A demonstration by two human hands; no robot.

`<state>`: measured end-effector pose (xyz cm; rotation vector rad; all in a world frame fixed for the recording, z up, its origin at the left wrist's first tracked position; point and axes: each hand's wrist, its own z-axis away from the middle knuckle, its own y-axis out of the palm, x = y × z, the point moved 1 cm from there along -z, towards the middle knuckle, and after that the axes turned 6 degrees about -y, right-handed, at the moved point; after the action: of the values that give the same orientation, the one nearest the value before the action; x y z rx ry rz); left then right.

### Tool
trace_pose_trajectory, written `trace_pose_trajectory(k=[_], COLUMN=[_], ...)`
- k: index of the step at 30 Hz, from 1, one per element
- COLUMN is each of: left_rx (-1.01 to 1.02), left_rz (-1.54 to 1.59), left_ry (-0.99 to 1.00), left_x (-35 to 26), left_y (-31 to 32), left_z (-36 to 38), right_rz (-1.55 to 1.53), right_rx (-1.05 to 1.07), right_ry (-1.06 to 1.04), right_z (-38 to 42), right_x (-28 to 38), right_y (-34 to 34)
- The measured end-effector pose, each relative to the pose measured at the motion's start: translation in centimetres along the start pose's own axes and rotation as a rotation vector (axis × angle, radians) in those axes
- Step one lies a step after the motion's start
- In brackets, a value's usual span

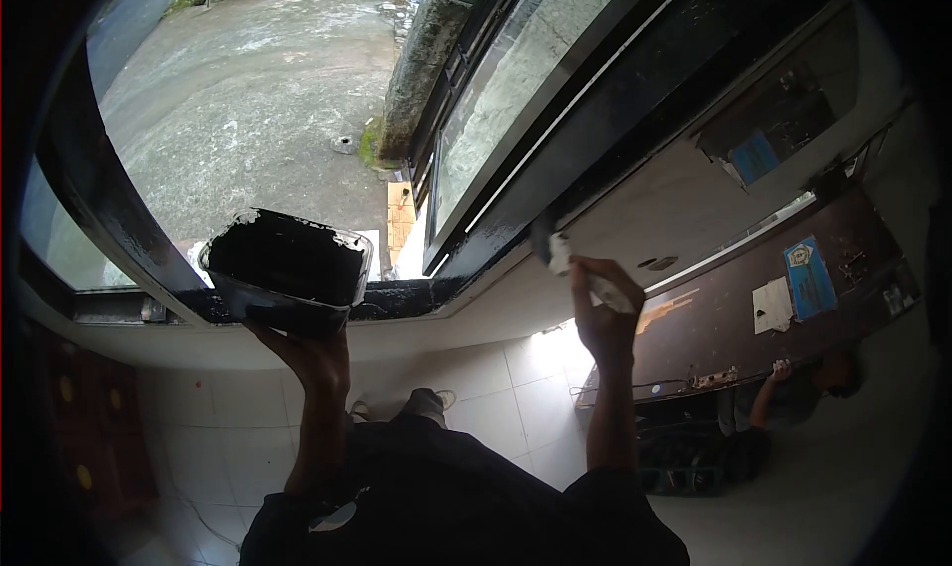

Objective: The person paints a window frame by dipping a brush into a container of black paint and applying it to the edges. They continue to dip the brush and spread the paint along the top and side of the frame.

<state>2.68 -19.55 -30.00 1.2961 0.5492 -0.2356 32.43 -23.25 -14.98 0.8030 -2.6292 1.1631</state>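
Observation:
My left hand [302,353] is wrapped under a clear-rimmed container [288,263] coated with black paint inside, held in front of the window opening. In my right hand [607,303] is a paintbrush [558,252] with a pale, stained handle. Its dark bristles are close to the lower edge of the black window frame [496,234]; whether they touch it cannot be made out. The fingers of my right hand are closed round the handle.
A dark door panel [744,298] with blue and white stickers stands at the right. Below it, another person [769,397] is low down near its edge. Red-brown cabinets [94,417] are at the left. Outside lies a concrete yard [268,100].

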Motion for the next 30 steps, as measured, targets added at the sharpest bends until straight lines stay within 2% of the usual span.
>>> trace_pose_trajectory(k=[2, 3, 5, 6, 8, 10, 12, 13, 15, 18, 20, 22, 24, 26, 27, 30], left_rx=[0.028, 0.054, 0.050, 0.048, 0.031, 0.009, 0.017, 0.001, 0.014, 0.013, 0.000, 0.002, 0.001, 0.022, 0.029, 0.068], left_rz=[0.100, 0.200, 0.191, 0.185, 0.155, 0.133, 0.150, 0.152, 0.224, 0.255, 0.236, 0.212, 0.119, 0.083, 0.071, 0.090], left_ry=[-0.051, -0.103, -0.121, -0.136, -0.132, -0.118, -0.142, -0.135, -0.133, -0.129, -0.118, -0.125, -0.100, -0.114, -0.107, -0.107], left_x=[-0.9, -1.2, -1.2, -1.1, -1.2, -1.3, -1.3, -1.3, -1.0, -0.5, -0.6, -1.1, -1.3, -1.3, -1.3, -1.3], left_y=[1.2, 1.7, 1.6, 1.5, 1.8, 1.9, 1.8, 1.5, 0.8, 0.3, 0.3, 0.7, 1.5, 2.0, 2.2, 2.2], left_z=[0.4, 0.5, 0.4, 0.4, 0.6, 0.7, 0.7, 0.6, 0.6, 0.6, 0.7, 0.4, 0.6, 0.8, 0.8, 1.0], right_rz=[-0.010, 0.001, 0.072, 0.168, 0.250, 0.326, 0.442, 0.539, 0.500, 0.101, -0.032, 0.072, 0.174, 0.273, 0.305, 0.323], right_rx=[0.061, -0.007, -0.165, -0.203, -0.403, -0.460, -0.421, -0.351, -0.238, -0.101, -0.016, -0.144, -0.241, -0.384, -0.444, -0.573], right_ry=[0.065, -0.007, -0.213, -0.209, -0.377, -0.446, -0.548, -0.529, -0.429, -0.132, 0.091, -0.165, -0.162, -0.312, -0.387, -0.418], right_z=[0.3, -0.3, -2.3, -3.6, -5.9, -6.7, -5.5, -4.0, 0.7, 8.3, 10.4, 7.5, 3.7, 0.2, -0.6, -1.5], right_x=[-0.5, -0.7, -1.2, -0.3, 0.8, 2.0, 0.7, 0.2, -2.5, -5.8, -6.4, -5.9, -4.8, -1.9, -1.4, -0.2], right_y=[0.8, 0.7, -0.4, -2.0, -3.7, -4.1, -2.5, -1.1, 2.7, 7.0, 8.6, 7.6, 4.5, 1.6, 0.7, 0.0])
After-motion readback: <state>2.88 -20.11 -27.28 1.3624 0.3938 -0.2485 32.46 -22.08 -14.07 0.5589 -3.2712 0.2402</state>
